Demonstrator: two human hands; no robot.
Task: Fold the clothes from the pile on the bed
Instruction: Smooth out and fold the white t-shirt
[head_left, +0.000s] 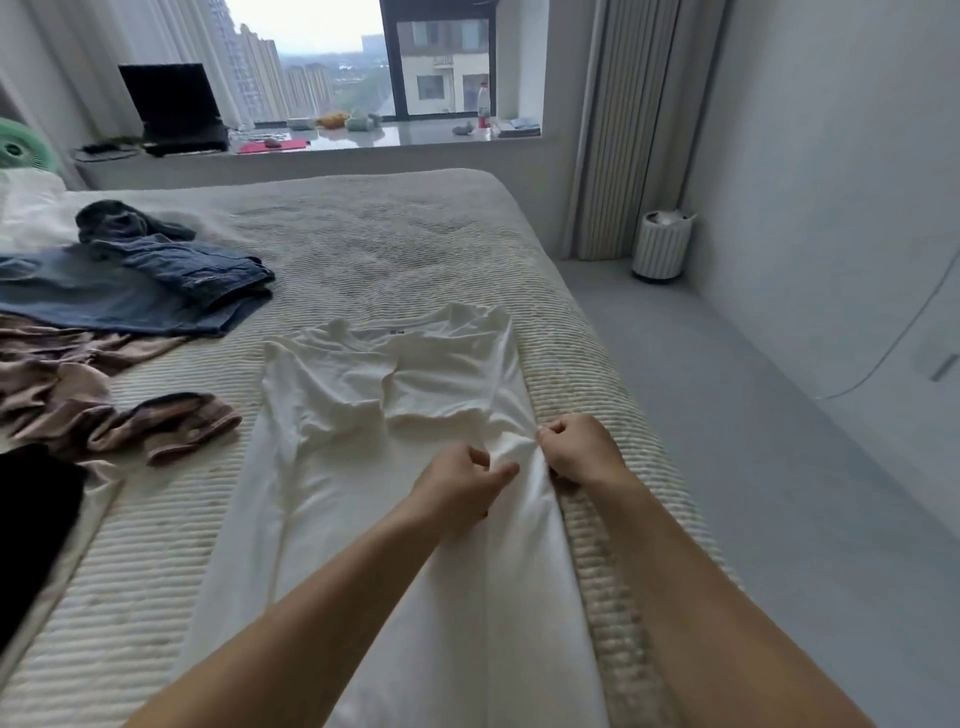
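On ribbed bed cover (363, 249): three loose garments far left, namely blue jeans (130, 296), brown top (78, 395), black item (31, 519); one white garment (363, 467) flat near right bed edge. Left hand (457, 488) and right hand (582, 449) both pinching bunched white fabric. Grey floor (727, 415), one bin (662, 247) rightward.

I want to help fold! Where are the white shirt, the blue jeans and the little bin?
white shirt (363, 395): head view, on its chest, between the sleeves.
blue jeans (130, 296): head view, on the flat leg.
little bin (661, 249): head view, on its ribbed side.
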